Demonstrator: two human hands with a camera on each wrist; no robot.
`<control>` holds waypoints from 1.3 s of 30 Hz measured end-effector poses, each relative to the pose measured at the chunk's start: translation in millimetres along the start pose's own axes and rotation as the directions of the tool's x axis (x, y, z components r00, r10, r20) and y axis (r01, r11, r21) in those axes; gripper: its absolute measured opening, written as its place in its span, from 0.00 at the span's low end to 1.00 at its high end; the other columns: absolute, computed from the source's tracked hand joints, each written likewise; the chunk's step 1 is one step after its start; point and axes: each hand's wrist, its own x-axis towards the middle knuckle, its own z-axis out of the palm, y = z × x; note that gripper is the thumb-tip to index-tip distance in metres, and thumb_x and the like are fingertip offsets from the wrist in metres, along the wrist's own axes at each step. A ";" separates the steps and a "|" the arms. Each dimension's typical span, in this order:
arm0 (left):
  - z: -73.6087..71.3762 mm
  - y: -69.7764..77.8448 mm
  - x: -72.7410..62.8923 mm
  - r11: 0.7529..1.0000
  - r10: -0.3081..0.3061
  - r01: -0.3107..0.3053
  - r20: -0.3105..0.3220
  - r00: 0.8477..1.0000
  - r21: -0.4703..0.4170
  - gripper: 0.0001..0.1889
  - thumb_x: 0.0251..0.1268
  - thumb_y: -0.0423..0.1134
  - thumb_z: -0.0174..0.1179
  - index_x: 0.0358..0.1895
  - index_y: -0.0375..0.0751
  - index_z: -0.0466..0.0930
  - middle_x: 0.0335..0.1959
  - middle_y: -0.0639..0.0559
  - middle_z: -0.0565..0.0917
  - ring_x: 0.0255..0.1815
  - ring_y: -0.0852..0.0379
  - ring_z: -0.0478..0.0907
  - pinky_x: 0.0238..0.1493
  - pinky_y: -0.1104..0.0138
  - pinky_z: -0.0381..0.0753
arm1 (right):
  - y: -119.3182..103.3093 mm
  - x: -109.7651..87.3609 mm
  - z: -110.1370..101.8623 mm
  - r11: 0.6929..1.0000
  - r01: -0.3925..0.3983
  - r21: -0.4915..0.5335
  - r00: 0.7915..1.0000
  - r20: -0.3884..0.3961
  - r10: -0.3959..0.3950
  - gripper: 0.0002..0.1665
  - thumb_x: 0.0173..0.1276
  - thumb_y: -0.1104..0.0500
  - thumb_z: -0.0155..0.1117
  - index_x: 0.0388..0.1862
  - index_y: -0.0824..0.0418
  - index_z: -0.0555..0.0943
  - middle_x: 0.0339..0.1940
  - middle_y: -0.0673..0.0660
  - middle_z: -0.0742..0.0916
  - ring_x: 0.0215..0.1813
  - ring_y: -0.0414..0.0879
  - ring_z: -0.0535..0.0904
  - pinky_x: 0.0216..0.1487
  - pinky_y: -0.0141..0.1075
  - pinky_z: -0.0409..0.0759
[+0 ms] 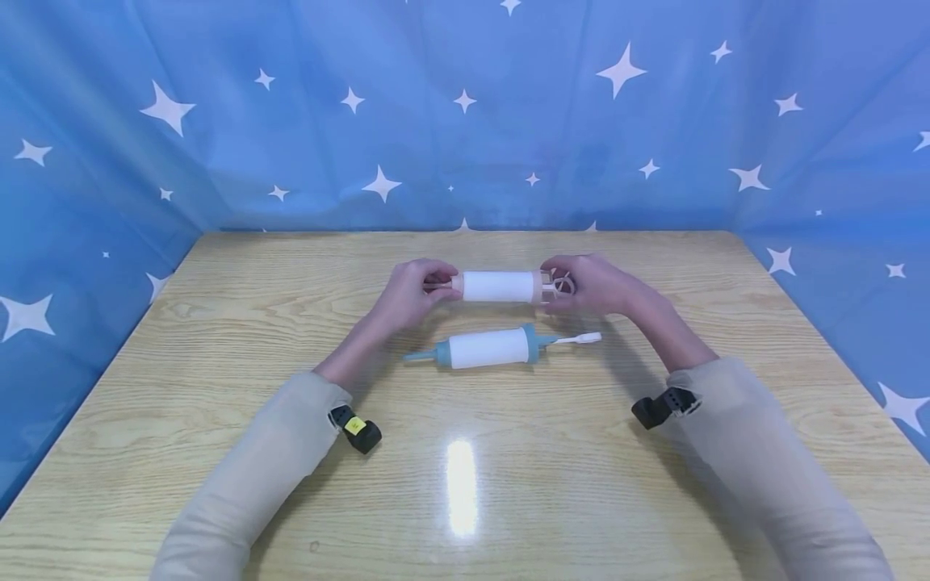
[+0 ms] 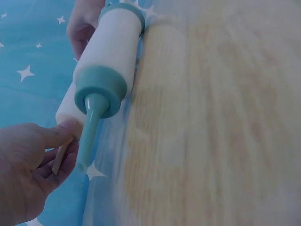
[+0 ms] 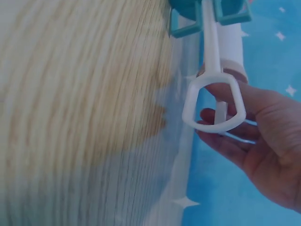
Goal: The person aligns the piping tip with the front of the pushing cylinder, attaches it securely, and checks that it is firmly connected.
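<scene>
A large plastic syringe with a white barrel and pale pink ends (image 1: 497, 286) lies across between my two hands, level with the table. My left hand (image 1: 410, 297) pinches it at the nozzle end, thumb against the end cap, as the left wrist view shows. My right hand (image 1: 592, 284) holds the other end, by the finger grips and the white plunger loop. Nearer to me, a similar syringe with teal ends (image 1: 488, 349) lies on the table, touched by neither hand. Its teal nozzle (image 2: 91, 127) points left and its white looped plunger handle (image 3: 214, 106) points right.
The wooden table (image 1: 545, 484) reaches back to a blue curtain with white stars (image 1: 465, 137), which also hangs along both sides. Black wrist cameras sit on the left sleeve (image 1: 261, 460) and the right sleeve (image 1: 770, 460).
</scene>
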 end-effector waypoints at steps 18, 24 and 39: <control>-0.6 -15.2 5.5 0.998 -0.057 0.054 0.084 0.995 0.035 0.16 0.67 0.36 0.68 0.54 0.32 0.83 0.45 0.41 0.86 0.48 0.48 0.83 0.53 0.61 0.84 | 6.9 14.2 6.6 0.999 -0.045 0.005 0.997 0.065 0.045 0.38 0.63 0.53 0.77 0.67 0.67 0.74 0.52 0.66 0.85 0.50 0.56 0.82 0.54 0.51 0.82; -1.7 -17.4 5.0 0.997 -0.079 0.076 0.101 0.992 0.024 0.18 0.68 0.38 0.68 0.57 0.32 0.81 0.47 0.41 0.85 0.50 0.48 0.83 0.55 0.60 0.83 | 6.9 13.0 6.9 0.998 -0.057 0.029 0.996 0.070 0.055 0.41 0.64 0.52 0.76 0.70 0.67 0.71 0.54 0.68 0.84 0.51 0.58 0.83 0.56 0.52 0.82; -9.7 -16.9 1.4 0.993 -0.122 0.121 0.139 0.983 0.010 0.26 0.70 0.44 0.66 0.65 0.32 0.75 0.55 0.39 0.82 0.57 0.46 0.79 0.61 0.57 0.80 | 7.1 8.7 6.9 0.991 -0.073 0.116 0.996 0.056 0.067 0.44 0.70 0.45 0.69 0.74 0.67 0.65 0.59 0.69 0.81 0.55 0.61 0.81 0.59 0.55 0.80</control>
